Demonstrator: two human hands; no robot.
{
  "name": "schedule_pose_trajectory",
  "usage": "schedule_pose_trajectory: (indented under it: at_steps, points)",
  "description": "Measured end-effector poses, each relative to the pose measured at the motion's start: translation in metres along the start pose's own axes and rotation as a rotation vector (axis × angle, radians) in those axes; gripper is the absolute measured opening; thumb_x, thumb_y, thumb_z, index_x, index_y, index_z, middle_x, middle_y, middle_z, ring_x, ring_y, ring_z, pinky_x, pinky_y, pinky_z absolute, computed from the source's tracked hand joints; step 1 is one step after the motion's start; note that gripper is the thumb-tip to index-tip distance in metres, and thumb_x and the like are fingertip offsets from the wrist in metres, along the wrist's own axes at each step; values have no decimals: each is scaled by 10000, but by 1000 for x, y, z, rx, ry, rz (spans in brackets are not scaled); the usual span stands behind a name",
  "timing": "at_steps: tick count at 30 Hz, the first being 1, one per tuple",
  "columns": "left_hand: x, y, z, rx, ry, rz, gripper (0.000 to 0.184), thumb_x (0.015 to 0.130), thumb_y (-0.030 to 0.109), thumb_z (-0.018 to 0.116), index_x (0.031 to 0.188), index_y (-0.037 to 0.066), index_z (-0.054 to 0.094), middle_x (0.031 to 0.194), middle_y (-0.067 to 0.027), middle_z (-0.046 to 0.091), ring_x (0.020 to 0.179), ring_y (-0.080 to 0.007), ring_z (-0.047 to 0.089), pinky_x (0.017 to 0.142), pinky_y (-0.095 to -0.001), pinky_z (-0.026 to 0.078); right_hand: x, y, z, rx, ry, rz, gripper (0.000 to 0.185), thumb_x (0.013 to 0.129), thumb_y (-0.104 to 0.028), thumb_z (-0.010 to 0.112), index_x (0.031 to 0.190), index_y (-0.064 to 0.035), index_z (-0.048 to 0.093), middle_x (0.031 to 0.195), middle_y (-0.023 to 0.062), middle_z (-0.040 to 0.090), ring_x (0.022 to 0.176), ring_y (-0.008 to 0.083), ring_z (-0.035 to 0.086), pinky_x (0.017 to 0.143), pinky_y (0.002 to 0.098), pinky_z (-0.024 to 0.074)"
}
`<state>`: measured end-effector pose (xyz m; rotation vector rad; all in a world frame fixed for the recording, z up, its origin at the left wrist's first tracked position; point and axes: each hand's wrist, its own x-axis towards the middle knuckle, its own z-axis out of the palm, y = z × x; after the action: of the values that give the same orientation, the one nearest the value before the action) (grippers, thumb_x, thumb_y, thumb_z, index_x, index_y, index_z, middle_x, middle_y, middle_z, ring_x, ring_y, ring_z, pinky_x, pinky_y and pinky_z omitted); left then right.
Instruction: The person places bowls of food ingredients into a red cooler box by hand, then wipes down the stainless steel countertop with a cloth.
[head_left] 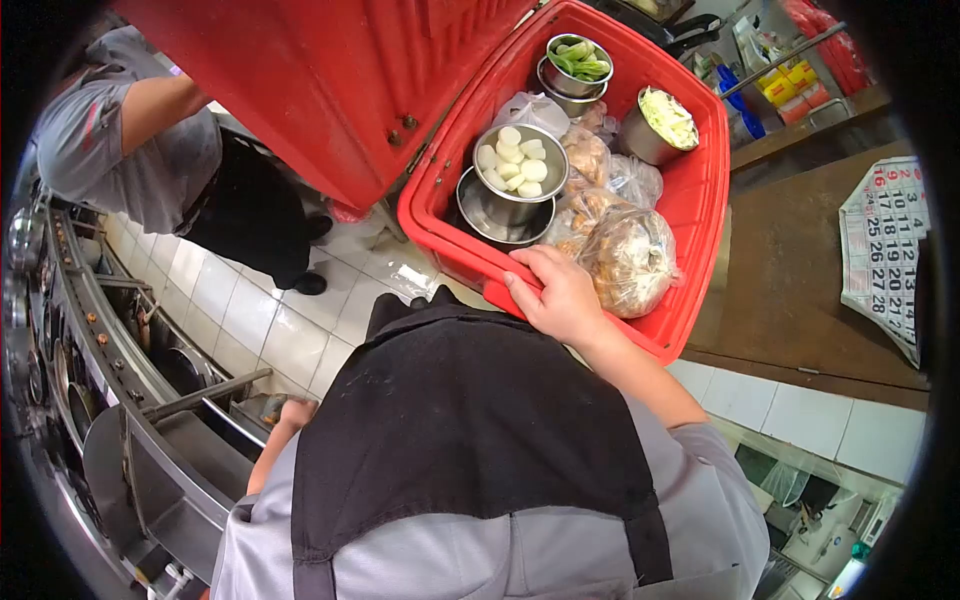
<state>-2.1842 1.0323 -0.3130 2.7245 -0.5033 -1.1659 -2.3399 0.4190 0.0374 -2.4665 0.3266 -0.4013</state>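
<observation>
My right hand (555,292) is closed over the near rim of a red cooler box (450,250), thumb on the outside. Inside, closest to it, is a clear plastic bag (628,262) with pale brown contents. Left of the bags, a steel pot of white round slices (520,165) sits on another steel pot (505,226). Farther back are a pot of green cut vegetables (580,62) and a pot of shredded pale cabbage (666,118). My left hand (296,411) hangs low by my side, fingers curled, partly hidden by my body; I see nothing in it.
The red lid (330,80) stands raised at the left. Beyond it is a person in a grey shirt (150,150). A steel stove counter (130,370) runs along the left over white floor tiles (240,310). On the right are a brown wooden board (780,270) and a calendar sheet (885,250).
</observation>
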Motion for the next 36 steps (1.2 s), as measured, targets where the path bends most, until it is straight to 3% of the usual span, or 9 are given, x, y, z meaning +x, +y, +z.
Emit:
schedule_pose_trajectory:
  at_steps: [1,4,6,8,12,13,20,28,36]
  points:
    - [-9,-1,2,312,-9,221,373,906,376,622,880,18,722,745,-126,701,783,-245,694,716,-361,535,-1,1,0,-7,22,-41,321,879,-257,683,1052,13,665,1020,184,668,953,369,647,834,434,527]
    - [-42,5,-5,-641,-19,-214,353,899,366,641,869,23,721,721,-133,691,685,-239,679,655,-377,526,-3,2,0,-18,56,-129,356,855,-256,698,1061,31,652,1010,193,664,953,376,642,845,443,522]
    - [-64,21,-13,-694,69,-362,345,892,362,654,864,25,722,707,-129,686,628,-232,666,615,-380,520,-4,3,-2,-23,35,-143,378,845,-258,705,1072,38,645,1008,199,663,959,383,638,854,449,518]
    - [-115,119,-86,-246,126,-419,376,877,386,655,887,18,728,747,-148,707,676,-266,686,657,-397,531,-6,5,-4,-36,43,-154,377,843,-260,707,1076,31,646,1016,200,666,964,385,637,859,453,515]
    - [-89,52,-48,4,157,-75,450,867,420,623,916,-17,719,879,-242,711,888,-357,697,824,-431,526,-6,4,-2,18,53,-141,360,845,-259,704,1076,12,655,1039,201,669,971,384,639,863,453,515]
    - [-105,106,-73,-165,147,-340,458,866,421,614,919,-22,718,907,-251,704,909,-370,690,844,-430,525,-6,7,1,18,56,-127,334,844,-247,707,1064,1,664,1049,199,671,977,377,642,865,442,516]
    - [-88,139,-86,-238,101,-317,469,880,440,582,1012,9,714,1059,-238,695,1032,-392,650,943,-445,496,0,0,7,98,55,-58,201,862,-131,692,1024,-13,680,1039,171,669,957,350,646,844,412,521]
    - [-65,69,-81,-405,180,-324,420,873,408,585,967,18,711,994,-218,707,961,-372,672,889,-432,521,22,-16,26,-190,178,-238,122,867,-78,682,971,-21,656,1003,157,653,975,344,622,894,422,491]
    - [-70,-18,-46,-518,125,-246,400,873,403,592,877,27,730,916,-216,711,885,-390,680,838,-448,521,37,-29,41,-415,-15,14,225,983,-192,536,970,-8,665,903,202,655,876,395,620,801,443,499]
